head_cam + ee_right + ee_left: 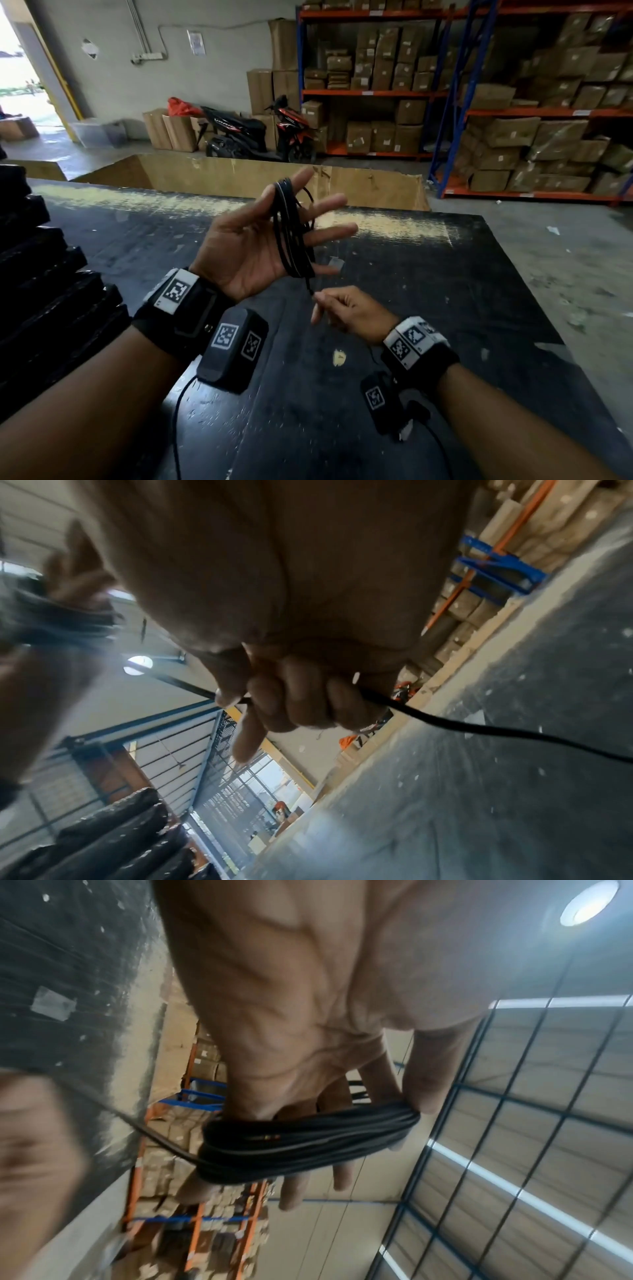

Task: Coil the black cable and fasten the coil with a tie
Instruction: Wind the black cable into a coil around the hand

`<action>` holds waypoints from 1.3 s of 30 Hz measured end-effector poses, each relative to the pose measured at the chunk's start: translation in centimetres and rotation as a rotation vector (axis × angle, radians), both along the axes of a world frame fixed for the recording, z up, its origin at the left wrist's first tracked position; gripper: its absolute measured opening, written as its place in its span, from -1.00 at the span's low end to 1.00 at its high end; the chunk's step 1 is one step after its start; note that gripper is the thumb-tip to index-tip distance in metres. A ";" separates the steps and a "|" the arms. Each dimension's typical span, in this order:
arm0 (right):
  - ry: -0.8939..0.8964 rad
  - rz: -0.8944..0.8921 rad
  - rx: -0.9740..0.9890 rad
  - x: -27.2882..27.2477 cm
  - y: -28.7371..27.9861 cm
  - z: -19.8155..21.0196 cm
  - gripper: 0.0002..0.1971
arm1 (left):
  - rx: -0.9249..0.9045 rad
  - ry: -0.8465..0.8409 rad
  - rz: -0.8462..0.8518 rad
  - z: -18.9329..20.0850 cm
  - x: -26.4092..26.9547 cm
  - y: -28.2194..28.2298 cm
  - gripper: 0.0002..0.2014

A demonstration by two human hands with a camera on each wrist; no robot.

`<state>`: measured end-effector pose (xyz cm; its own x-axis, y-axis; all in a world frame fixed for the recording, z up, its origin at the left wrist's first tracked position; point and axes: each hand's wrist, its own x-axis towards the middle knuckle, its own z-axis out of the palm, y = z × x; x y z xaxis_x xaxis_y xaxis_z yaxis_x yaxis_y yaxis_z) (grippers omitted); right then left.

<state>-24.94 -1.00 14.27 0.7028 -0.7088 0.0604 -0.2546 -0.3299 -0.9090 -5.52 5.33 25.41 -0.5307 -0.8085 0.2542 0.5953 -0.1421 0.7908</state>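
Our left hand, fingers spread straight, wears the black cable coil; our right hand pinches its loose end above the tabletop.

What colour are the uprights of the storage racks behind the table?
Blue, with orange shelf beams; the tall metal storage racks loaded with brown cardboard boxes show best in the head view.

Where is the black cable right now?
In the head view the black cable is looped around the spread fingers of the left hand, above the dark table; its loose end runs down into the right hand.
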 end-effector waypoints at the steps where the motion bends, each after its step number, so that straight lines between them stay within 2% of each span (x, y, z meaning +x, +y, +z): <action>1: 0.026 -0.034 -0.060 0.0 -0.8 0.5 -0.60 | 0.010 -0.018 -0.045 -0.4 -0.3 0.5 -0.55; 5: 0.141 -0.081 -0.339 -0.3 -3.3 5.3 -0.81 | 0.084 -0.156 -0.145 -3.3 -0.6 1.8 -0.50; 7: 0.243 -0.115 -0.514 -0.1 -3.9 8.3 -0.72 | 0.124 -0.270 -0.121 -4.9 -0.2 2.0 -0.46; 9: 0.351 -0.132 -0.607 0.1 -4.3 10.7 -0.64 | 0.176 -0.362 -0.056 -6.0 0.4 1.9 -0.48; 11: 0.433 -0.105 -0.674 0.4 -3.6 12.4 -0.63 | 0.231 -0.399 0.029 -6.6 0.9 1.6 -0.53; 13: 0.424 -0.086 -0.731 0.8 -2.6 13.1 -0.65 | 0.265 -0.415 0.107 -6.7 1.2 1.1 -0.55; 17: 0.274 -0.106 -0.736 1.4 -0.3 12.7 -0.74 | 0.238 -0.363 0.236 -6.1 1.8 -0.1 -0.55; 19: 0.146 -0.143 -0.659 1.3 0.9 11.8 -0.76 | 0.218 -0.287 0.295 -5.5 2.1 -0.8 -0.54; 21: -0.031 -0.135 -0.450 1.3 2.0 10.3 -0.71 | 0.204 -0.206 0.346 -4.5 2.3 -1.5 -0.52; 23: -0.202 -0.081 -0.157 1.5 3.3 8.6 -0.65 | 0.175 -0.119 0.387 -3.3 2.4 -2.1 -0.51; 25: -0.282 -0.023 0.030 1.8 4.3 6.9 -0.62 | 0.130 -0.066 0.408 -2.0 2.6 -2.7 -0.52; 28: -0.277 0.035 0.103 2.0 4.3 4.1 -0.63 | 0.041 -0.007 0.365 -0.1 2.8 -3.2 -0.56; 33: -0.114 -0.077 0.023 1.5 1.2 1.3 -0.59 | -0.002 -0.011 0.183 1.9 2.1 -1.6 -0.56; 36: -0.006 -0.175 -0.166 0.6 -1.8 1.9 -0.58 | 0.025 -0.077 0.011 1.0 1.7 0.0 -0.54; 39: 0.104 -0.248 -0.278 -0.2 -4.3 4.7 -0.65 | 0.084 -0.234 -0.109 -2.0 1.1 1.2 -0.52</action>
